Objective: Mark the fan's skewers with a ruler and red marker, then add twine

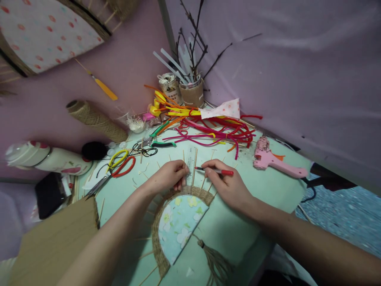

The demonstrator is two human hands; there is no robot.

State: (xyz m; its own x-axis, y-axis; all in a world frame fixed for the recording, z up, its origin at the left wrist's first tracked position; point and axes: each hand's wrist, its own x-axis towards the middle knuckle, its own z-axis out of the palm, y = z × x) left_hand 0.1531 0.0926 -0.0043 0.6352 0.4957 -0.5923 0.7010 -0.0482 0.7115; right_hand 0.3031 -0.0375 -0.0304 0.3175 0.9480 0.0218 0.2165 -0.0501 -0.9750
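Observation:
My left hand (171, 174) presses a clear ruler (191, 169) down beside a thin wooden stick (195, 169), fingers curled onto it. My right hand (228, 186) pinches a red pen (218, 171), its tip touching the ruler's edge. Both hands rest just above a half-round fan piece (180, 224) of pale blue flowered fabric, edged with woven jute and ringed by radiating wooden sticks. A jute tassel (217, 264) lies at its lower right.
A pink glue gun (275, 161) lies to the right. Behind are red, yellow and orange pipe cleaners (208, 127), two jars with twigs (192, 89), a jute spool (95, 119), scissors (114, 171), a white bottle (44, 159) and cardboard (56, 242) on the mint table (232, 230).

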